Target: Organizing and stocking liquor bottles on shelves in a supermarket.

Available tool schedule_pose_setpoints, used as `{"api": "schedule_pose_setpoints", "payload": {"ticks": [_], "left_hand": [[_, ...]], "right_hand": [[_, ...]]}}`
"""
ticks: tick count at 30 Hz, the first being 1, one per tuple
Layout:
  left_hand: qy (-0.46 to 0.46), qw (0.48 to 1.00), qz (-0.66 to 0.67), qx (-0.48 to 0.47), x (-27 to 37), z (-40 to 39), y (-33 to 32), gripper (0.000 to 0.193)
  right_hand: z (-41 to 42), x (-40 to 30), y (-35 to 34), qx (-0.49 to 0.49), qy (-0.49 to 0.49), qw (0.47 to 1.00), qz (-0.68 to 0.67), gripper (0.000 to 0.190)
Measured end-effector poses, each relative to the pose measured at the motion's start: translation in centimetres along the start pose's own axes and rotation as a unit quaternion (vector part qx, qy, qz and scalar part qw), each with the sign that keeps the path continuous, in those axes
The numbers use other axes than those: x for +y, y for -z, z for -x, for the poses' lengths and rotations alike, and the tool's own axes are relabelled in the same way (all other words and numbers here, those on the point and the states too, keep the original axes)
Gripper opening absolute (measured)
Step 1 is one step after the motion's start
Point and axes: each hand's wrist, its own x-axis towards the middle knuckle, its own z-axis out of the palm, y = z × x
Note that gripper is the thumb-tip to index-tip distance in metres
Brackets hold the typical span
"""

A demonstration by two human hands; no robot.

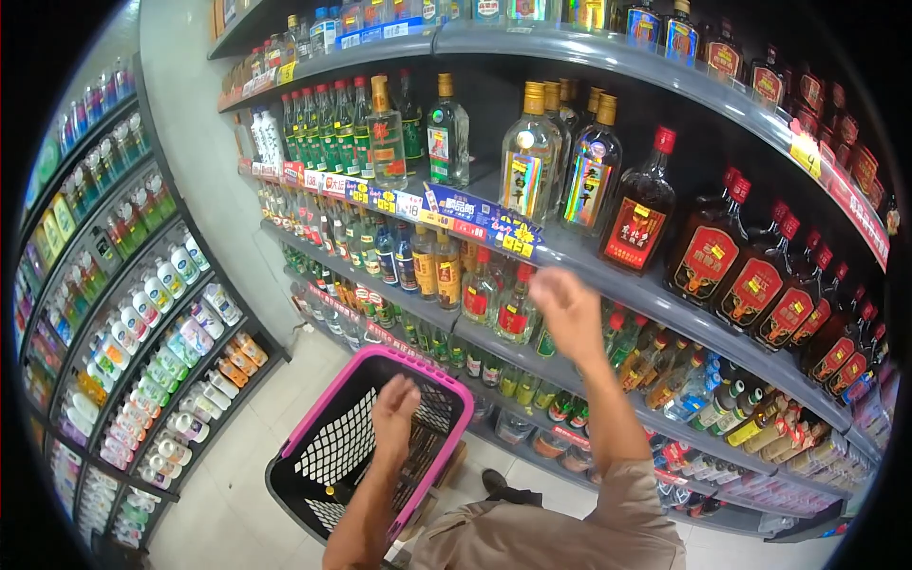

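Observation:
My left hand (395, 413) hovers over a black plastic shopping basket (431, 381) with a pink rim. Its fingers are curled and I see nothing in them. A bottle with a yellow cap (330, 491) lies in the basket, partly hidden by my forearm. Blurred, with bent fingers, my right hand (570, 306) is in front of the shelf edge (570, 260). Whether its fingers touch each other is unclear. Above it stand a dark bottle with a red label (636, 214) and clear liquor bottles with gold caps (531, 160). Behind its fingertips is a clear bottle with a red label (513, 313).
Dark bottles with red caps (755, 285) fill the shelf to the right. Several green bottles (324, 135) line its left part. Price tags (491, 221) hang along the edge. Another rack at left holds pump bottles and toiletries (146, 299). Pale floor tiles (214, 491) lie between.

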Motion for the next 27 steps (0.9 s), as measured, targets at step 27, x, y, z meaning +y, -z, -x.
{"api": "schedule_pose_setpoints", "payload": {"ticks": [27], "left_hand": [[-0.338, 0.856, -0.387, 0.059, 15.0, -16.3, -27.7, 0.107]], "right_hand": [[-22.5, -5.4, 1.5, 0.065, 0.054, 0.966, 0.243, 0.056]]}}
